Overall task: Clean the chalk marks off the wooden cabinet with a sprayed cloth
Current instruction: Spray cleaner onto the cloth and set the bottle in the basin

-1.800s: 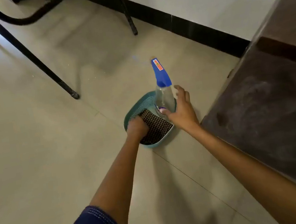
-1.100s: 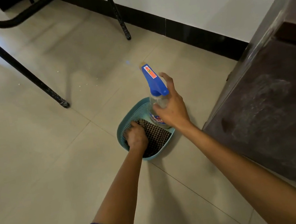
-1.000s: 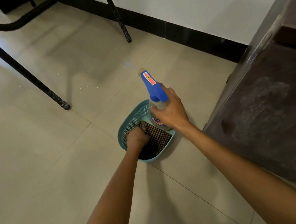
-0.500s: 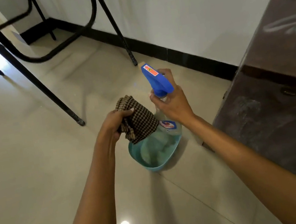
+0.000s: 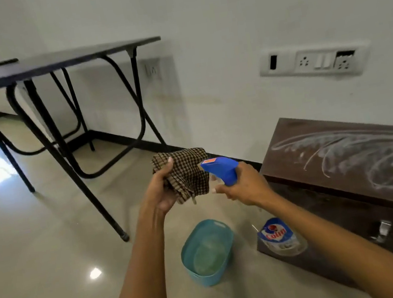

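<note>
My left hand (image 5: 162, 191) holds a bunched brown checked cloth (image 5: 185, 173) up at chest height. My right hand (image 5: 244, 187) grips the neck of a clear spray bottle (image 5: 280, 237) with a blue trigger head (image 5: 220, 169). The nozzle points at the cloth from a few centimetres away. To the right stands the low dark wooden cabinet (image 5: 328, 207), and white chalk scribbles (image 5: 361, 153) cover its top.
An empty teal plastic basket (image 5: 208, 252) sits on the tiled floor below my hands. A black metal-legged table (image 5: 53, 65) stands at the left against the white wall. A switch and socket panel (image 5: 313, 62) is mounted above the cabinet.
Both hands lifted the cloth and the spray bottle out of the basket and raised them. The view tilted up, so the cabinet top and the wall now show.
</note>
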